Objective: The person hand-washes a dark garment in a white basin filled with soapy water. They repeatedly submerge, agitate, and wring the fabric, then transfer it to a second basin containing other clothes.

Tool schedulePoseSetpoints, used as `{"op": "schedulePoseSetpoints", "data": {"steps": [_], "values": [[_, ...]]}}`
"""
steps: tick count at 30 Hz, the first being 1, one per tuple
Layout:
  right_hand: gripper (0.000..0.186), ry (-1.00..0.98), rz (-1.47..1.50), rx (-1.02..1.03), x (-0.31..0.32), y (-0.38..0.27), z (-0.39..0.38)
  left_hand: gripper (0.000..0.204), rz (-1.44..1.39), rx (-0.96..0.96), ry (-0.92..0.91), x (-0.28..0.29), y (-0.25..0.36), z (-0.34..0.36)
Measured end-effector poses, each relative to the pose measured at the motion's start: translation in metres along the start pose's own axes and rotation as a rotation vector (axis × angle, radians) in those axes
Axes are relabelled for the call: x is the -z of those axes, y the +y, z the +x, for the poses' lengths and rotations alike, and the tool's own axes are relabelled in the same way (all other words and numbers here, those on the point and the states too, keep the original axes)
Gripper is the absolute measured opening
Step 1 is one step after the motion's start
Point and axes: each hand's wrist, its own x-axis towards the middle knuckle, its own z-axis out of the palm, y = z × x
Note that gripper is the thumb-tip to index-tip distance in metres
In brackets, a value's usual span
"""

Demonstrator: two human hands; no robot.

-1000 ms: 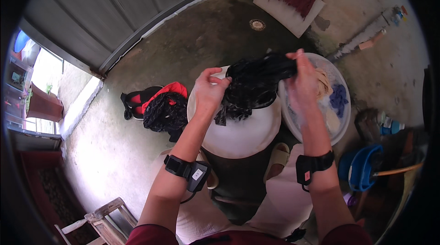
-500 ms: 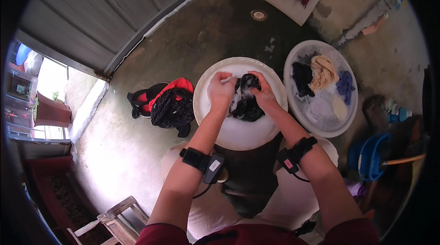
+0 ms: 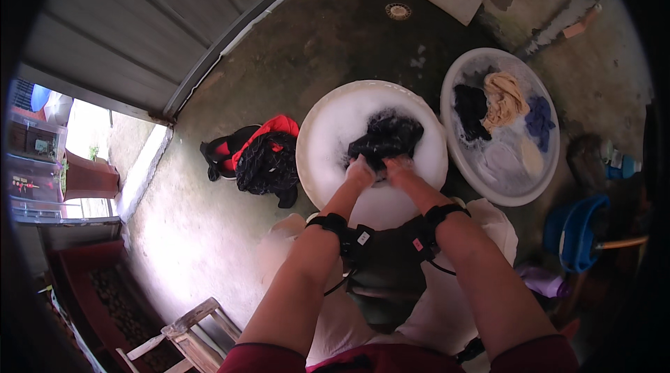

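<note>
A soaked black garment (image 3: 388, 137) lies bunched in the foam of a round white basin (image 3: 303, 137) in front of me. At its near edge my left hand (image 3: 360, 172) is closed on the cloth, fingertips partly hidden by suds and fabric. Just to the right, my right hand (image 3: 399, 166) grips the same edge, with its fingers partly covered too. The rest of the garment spreads away from my hands toward the far side of the basin.
Right of it stands an oval basin (image 3: 504, 198) holding wet beige, black, blue and white clothes. Black and red clothes (image 3: 266, 163) lie at left. A blue bucket (image 3: 574, 235) is at far right, a wooden chair (image 3: 188, 334) at lower left, a floor drain (image 3: 398, 11) beyond.
Both hands have drawn nearer to me and closer together. The black garment, bunched between them before, now extends beyond them in the foam.
</note>
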Motion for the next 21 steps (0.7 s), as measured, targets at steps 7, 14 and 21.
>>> {"op": "schedulePoseSetpoints", "data": {"steps": [7, 14, 21], "values": [[0.033, -0.231, -0.04, 0.054, -0.051, 0.021, 0.014, 0.053, -0.288, -0.019, -0.064, 0.008, 0.018, -0.019], [0.02, 0.605, 0.605, 0.161, 0.01, -0.035, -0.009, 0.047, -0.914, 0.067, -0.005, 0.049, 0.024, -0.036], [0.009, 0.502, 0.602, 0.457, 0.12, -0.108, -0.08, 0.04, -1.483, -0.057, -0.06, 0.088, 0.028, -0.063]]}}
